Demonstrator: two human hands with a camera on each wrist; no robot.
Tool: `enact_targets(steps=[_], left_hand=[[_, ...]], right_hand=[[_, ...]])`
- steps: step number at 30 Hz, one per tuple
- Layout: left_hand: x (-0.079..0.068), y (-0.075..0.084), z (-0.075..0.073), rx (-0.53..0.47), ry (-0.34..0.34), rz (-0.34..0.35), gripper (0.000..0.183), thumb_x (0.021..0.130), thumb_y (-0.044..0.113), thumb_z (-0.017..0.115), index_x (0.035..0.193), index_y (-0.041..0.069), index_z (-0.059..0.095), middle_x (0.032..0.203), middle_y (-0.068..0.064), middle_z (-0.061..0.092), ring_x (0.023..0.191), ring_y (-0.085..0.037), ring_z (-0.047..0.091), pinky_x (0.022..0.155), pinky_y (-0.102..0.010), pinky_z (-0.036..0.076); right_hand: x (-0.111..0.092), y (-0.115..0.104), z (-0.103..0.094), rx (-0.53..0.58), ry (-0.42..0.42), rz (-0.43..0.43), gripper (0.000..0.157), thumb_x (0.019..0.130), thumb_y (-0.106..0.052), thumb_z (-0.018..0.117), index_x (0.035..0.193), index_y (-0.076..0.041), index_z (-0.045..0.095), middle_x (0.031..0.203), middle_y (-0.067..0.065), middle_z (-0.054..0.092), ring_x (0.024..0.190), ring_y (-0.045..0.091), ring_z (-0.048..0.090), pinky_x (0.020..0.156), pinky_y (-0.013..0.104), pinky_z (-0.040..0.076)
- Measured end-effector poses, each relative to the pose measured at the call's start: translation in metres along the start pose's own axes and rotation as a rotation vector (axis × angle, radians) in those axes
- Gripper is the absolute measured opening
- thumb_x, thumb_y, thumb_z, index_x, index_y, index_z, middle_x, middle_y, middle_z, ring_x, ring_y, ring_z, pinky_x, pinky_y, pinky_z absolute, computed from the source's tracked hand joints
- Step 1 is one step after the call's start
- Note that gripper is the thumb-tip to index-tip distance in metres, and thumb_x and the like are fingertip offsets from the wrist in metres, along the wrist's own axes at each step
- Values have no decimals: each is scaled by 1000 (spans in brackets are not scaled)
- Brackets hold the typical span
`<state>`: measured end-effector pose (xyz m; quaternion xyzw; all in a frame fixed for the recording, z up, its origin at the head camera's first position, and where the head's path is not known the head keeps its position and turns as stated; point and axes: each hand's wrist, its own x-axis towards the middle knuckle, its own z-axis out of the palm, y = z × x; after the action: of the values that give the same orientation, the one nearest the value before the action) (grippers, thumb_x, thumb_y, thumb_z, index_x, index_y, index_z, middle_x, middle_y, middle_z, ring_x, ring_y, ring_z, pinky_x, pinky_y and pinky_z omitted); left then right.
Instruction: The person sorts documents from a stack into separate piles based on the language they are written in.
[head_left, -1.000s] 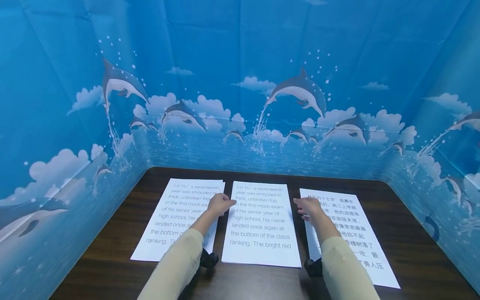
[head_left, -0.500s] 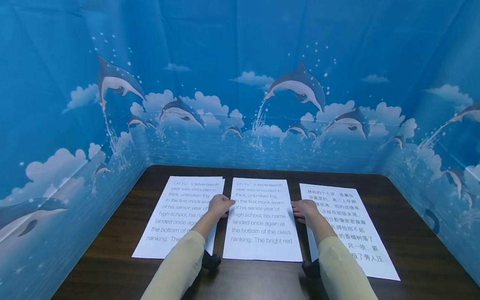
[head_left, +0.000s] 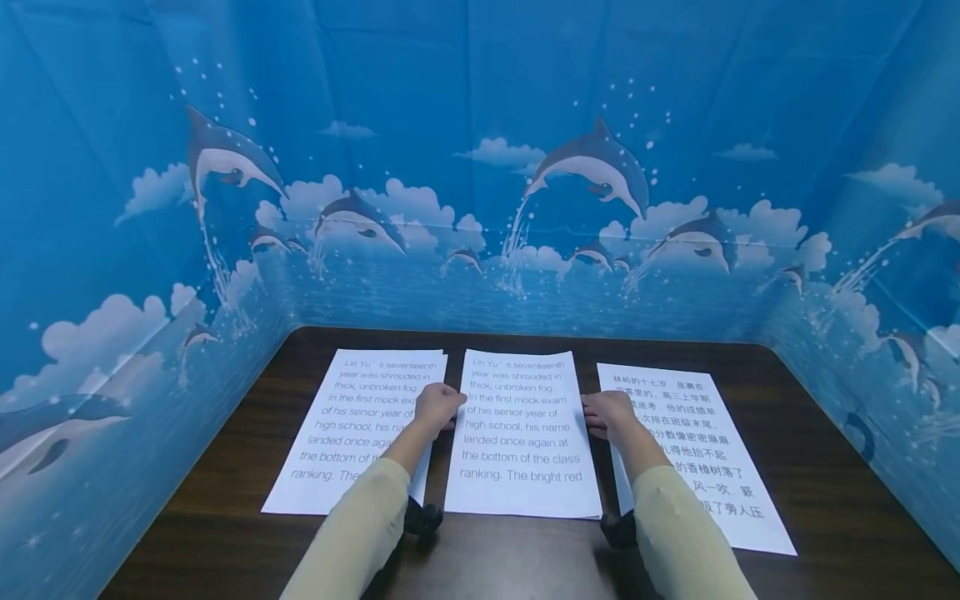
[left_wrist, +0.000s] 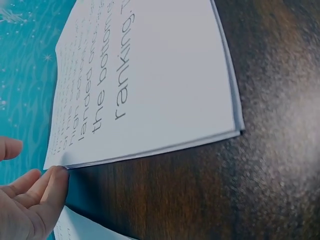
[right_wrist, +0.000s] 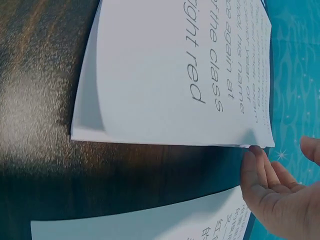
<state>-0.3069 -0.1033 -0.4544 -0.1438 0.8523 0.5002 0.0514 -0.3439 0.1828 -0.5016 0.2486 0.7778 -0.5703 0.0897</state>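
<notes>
A stack of white printed sheets [head_left: 517, 492] with English text lies in the middle, between my hands. At its left edge my left hand [head_left: 437, 407] touches the paper with its fingertips [left_wrist: 60, 175]; the thumb stands apart in the left wrist view. Across from it my right hand [head_left: 609, 412] has its fingertips [right_wrist: 255, 150] against the right edge, thumb also apart. Near the stack's front right corner the top sheet [right_wrist: 145, 100] bows up a little from the paper [right_wrist: 87, 112] beneath. The undersides of the fingers are partly hidden in the head view.
More English printed sheets [head_left: 322, 450], slightly offset from each other, lie left under my left forearm. A sheet with Chinese text [head_left: 750, 533] lies right, partly beneath my right arm. Dark wooden table [head_left: 517, 567]; a blue dolphin-print curtain [head_left: 480, 167] encloses its far side and flanks.
My right hand has moved left from above the Chinese sheet to the middle stack's right edge. My left hand stays at the left edge. The head view has shifted slightly.
</notes>
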Motion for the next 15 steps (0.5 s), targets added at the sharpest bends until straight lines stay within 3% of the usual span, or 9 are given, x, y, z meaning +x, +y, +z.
enact_targets(steps=[8,15], left_hand=[[-2,3,2,-97,-21,-21,29,85,11,58,111,-1,56,105,-17,58,91,-26,60,79,-35,54],[-5,0,6,-119,-43,-25,33,80,-2,56,113,-4,57,98,-18,59,74,-20,59,58,-21,50]], right_hand=[[-66,-31,0,50,38,-31,39,91,-8,52,123,12,46,114,24,51,104,34,56,89,41,51],[-80,-28,4,-75,66,-59,38,88,-5,51,121,14,48,122,31,49,116,43,50,99,49,43]])
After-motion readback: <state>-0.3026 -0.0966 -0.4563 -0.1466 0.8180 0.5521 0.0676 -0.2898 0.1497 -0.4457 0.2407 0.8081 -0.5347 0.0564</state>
